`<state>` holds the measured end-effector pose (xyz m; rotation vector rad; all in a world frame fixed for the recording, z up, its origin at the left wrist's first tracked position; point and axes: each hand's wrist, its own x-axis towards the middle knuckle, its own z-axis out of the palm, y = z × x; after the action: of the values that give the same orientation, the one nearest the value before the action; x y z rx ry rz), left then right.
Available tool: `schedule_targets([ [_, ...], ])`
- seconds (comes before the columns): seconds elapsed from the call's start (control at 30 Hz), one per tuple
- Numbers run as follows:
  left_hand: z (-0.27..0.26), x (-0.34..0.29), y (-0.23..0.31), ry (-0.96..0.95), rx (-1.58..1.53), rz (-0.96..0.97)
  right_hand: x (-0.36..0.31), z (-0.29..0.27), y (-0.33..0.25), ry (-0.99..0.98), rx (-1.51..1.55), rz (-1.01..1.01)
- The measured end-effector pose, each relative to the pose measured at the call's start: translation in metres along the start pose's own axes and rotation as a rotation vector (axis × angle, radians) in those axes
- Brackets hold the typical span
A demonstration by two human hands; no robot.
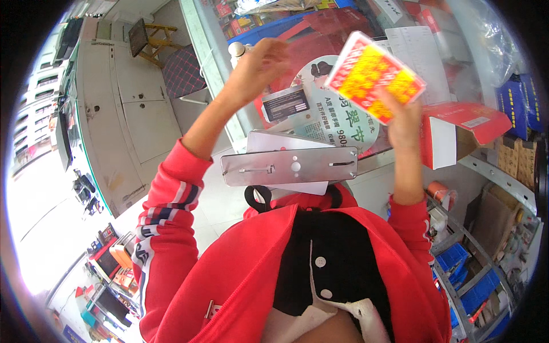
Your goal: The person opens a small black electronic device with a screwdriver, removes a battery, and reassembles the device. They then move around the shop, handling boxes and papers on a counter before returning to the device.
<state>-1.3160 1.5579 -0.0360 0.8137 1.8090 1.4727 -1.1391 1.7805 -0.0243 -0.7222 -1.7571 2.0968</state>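
Observation:
In my right hand (405, 128) is a flat, white-edged card (366, 77) printed in red and yellow, my thumb pressed over its lower edge. It is held tilted above the counter. My left hand (260, 68) is raised over the counter's left side, its fingers loosely apart and slightly blurred, with nothing seen in them. Beside it stands a small white round-topped object (236, 50). A dark-and-white printed card (286, 104) lies on the counter below that hand. Close to my body is a metal plate (263, 166) with slots and holes, over white sheets or panels (266, 140).
Printed sheets cover the glass-topped counter (197, 28). An open red-and-white box (440, 137) stands at its right, near blue boxes (517, 106). A checked stool (183, 71) and a white cabinet (114, 114) are on the left; a metal rack (474, 274) is at lower right.

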Motion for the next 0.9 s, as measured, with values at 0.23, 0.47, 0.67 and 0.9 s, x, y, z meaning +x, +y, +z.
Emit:
schedule_targets([
  [0.23, 0.027, -0.015, 0.015, -0.190, -0.313, -0.132, 0.003, -0.021, -0.011, -0.131, 0.136, 0.305],
  [0.47, 0.053, 0.038, 0.026, -0.377, -0.107, -0.243, 0.011, -0.016, -0.011, -0.315, 0.006, 0.284],
  [0.67, 0.078, 0.070, 0.023, -0.357, -0.290, -0.330, -0.054, -0.012, -0.046, 0.206, -0.579, -0.450],
  [0.9, 0.135, 0.130, 0.013, -0.294, -0.352, -0.508, -0.125, -0.031, -0.040, 0.175, -0.383, -0.452],
])
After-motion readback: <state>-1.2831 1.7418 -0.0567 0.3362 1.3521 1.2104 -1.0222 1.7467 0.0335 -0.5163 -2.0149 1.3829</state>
